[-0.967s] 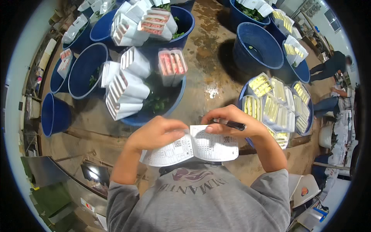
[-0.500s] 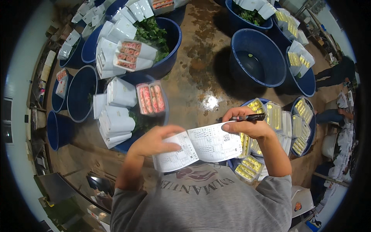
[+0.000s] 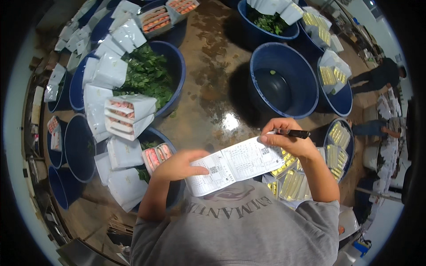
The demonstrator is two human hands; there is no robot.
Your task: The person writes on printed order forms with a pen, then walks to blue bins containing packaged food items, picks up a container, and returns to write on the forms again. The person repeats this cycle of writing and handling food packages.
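An open booklet of white printed pages [image 3: 248, 162] is spread in front of my chest. My right hand [image 3: 286, 137] pinches its upper right corner, thumb on the page. The same hand also holds a black pen [image 3: 293, 133], which points sideways. At the left page my left hand [image 3: 179, 165] is around the upper left edge. Its thumb lies over the page and one or more fingers stretch out beyond the top edge. The other fingers of that hand are hidden.
Blue tubs stand on both sides: one with leafy stems [image 3: 151, 75] and white-wrapped pink flower packs [image 3: 120, 117], another holding yellow flower packs [image 3: 339, 155]. A nearly bare blue tub [image 3: 284, 80] stands ahead on the wet floor [image 3: 208, 88]. A person [image 3: 381, 75] is at the far right.
The view has shifted, and the tubs at the left sit lower in the picture. My left hand, blurred before, shows more sharply at the left page. My right hand keeps the pen and booklet.
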